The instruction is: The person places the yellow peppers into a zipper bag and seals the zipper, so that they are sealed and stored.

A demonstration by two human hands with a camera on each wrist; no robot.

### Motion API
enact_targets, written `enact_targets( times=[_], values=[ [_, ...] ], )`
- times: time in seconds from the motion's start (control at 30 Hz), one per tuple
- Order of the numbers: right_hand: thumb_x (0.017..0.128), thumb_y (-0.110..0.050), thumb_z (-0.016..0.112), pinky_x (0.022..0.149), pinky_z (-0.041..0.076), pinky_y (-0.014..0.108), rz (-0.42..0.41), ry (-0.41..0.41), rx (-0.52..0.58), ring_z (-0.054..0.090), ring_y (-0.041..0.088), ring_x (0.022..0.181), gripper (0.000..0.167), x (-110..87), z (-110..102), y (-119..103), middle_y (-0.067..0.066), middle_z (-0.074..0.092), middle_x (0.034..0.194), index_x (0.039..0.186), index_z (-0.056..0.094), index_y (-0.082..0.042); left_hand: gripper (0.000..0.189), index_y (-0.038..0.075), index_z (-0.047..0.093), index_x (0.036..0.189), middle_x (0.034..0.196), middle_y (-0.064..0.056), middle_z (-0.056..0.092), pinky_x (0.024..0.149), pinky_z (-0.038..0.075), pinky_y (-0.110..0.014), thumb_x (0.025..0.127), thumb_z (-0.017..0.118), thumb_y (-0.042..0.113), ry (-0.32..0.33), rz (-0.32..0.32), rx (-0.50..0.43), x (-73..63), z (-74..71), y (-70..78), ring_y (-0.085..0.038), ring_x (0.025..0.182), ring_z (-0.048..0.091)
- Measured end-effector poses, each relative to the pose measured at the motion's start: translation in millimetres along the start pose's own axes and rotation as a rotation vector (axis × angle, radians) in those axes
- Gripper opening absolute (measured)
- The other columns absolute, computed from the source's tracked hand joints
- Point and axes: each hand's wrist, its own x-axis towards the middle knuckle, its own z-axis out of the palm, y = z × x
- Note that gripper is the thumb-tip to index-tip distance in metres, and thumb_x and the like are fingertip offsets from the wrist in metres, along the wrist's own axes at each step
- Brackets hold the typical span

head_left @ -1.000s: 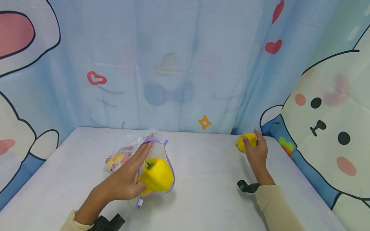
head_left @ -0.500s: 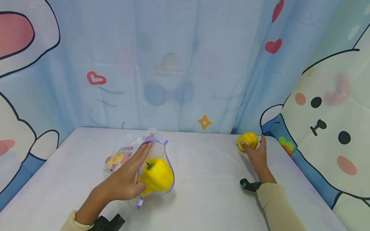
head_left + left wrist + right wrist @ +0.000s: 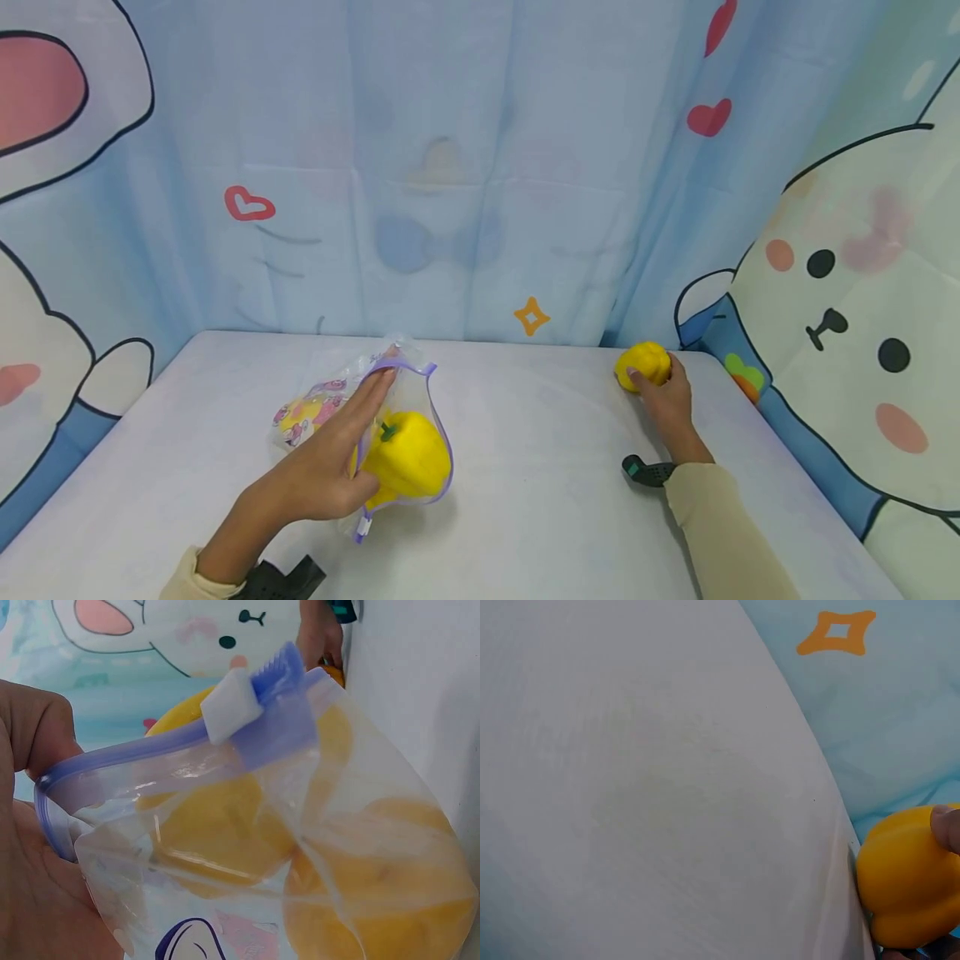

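Right hand [image 3: 667, 400] gripping yellow pepper [image 3: 643, 365], far corner

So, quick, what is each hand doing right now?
Left hand: holds the bag open by its rim.
Right hand: grips the yellow pepper.

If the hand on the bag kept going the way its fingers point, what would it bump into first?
The left hand points up and away along the zip bag. Past the bag's top edge, only bare table shows, then the blue curtain at the back. Depth is hard to judge.
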Motion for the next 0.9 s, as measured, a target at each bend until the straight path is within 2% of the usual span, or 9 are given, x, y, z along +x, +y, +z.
enact_targets(
  times=[0.23, 0.33, 0.4, 0.63, 0.77, 0.9],
  values=[
    [0.097, -0.039, 0.055, 0.113, 0.025, 0.050, 0.024, -0.024, -0.028, 0.028, 0.040, 0.137, 0.082, 0.4, -2, -1, 0.022, 0.020, 0.157, 0.156, 0.009, -0.006, 0.104, 0.006, 0.006, 0.156, 0.162, -0.007, 0.002, 0.113, 0.016, -0.052, 0.066, 0.059, 0.003, 0.000, -0.007, 0.013, -0.3, 0.3, 0.6, -0.024, 0.147, 0.008],
    [0.096, -0.037, 0.057, 0.112, 0.026, 0.050, 0.010, -0.045, -0.029, 0.028, 0.041, 0.137, 0.081, -3.4, -2, -4, 0.022, 0.022, 0.156, 0.156, 0.011, -0.008, 0.104, 0.005, 0.006, 0.156, 0.162, -0.008, 0.003, 0.113, 0.017, -0.052, 0.066, 0.059, 0.003, 0.002, -0.008, 0.018, -0.3, 0.3, 0.6, -0.025, 0.147, 0.008],
    [0.095, -0.037, 0.058, 0.112, 0.027, 0.051, -0.035, -0.075, -0.034, 0.029, 0.041, 0.137, 0.082, -8.9, -3, -7, 0.021, 0.023, 0.156, 0.157, 0.012, -0.009, 0.104, 0.005, 0.006, 0.156, 0.162, -0.008, 0.002, 0.113, 0.016, -0.052, 0.066, 0.059, 0.003, -0.001, -0.007, 0.017, -0.3, 0.5, 0.5, -0.025, 0.147, 0.008],
    [0.091, -0.040, 0.065, 0.104, 0.037, 0.051, -0.319, -0.233, -0.055, 0.037, 0.041, 0.134, 0.085, -38.1, -4, -26, 0.021, 0.032, 0.152, 0.155, 0.019, -0.007, 0.104, 0.005, 0.005, 0.156, 0.162, -0.008, 0.000, 0.115, 0.013, -0.046, 0.067, 0.059, 0.001, 0.000, 0.012, 0.018, -0.3, 0.7, -0.2, -0.024, 0.147, 0.006],
    [0.090, -0.041, 0.067, 0.099, 0.044, 0.048, -0.391, -0.313, -0.066, 0.045, 0.040, 0.129, 0.085, -54.5, -1, -41, 0.022, 0.038, 0.148, 0.155, 0.023, -0.008, 0.103, 0.003, 0.006, 0.156, 0.162, -0.009, 0.001, 0.115, 0.011, -0.040, 0.067, 0.059, 0.001, 0.005, 0.025, 0.021, -0.3, 0.2, -0.1, -0.025, 0.147, 0.006],
    [0.090, -0.039, 0.067, 0.096, 0.046, 0.045, -0.438, -0.370, -0.065, 0.049, 0.038, 0.126, 0.082, -69.9, 2, -53, 0.021, 0.041, 0.146, 0.153, 0.027, -0.007, 0.103, 0.003, 0.006, 0.155, 0.162, -0.009, 0.002, 0.115, 0.011, -0.041, 0.067, 0.059, 0.001, 0.005, 0.022, 0.017, -0.5, 0.1, 0.9, -0.025, 0.147, 0.007]
  ],
)
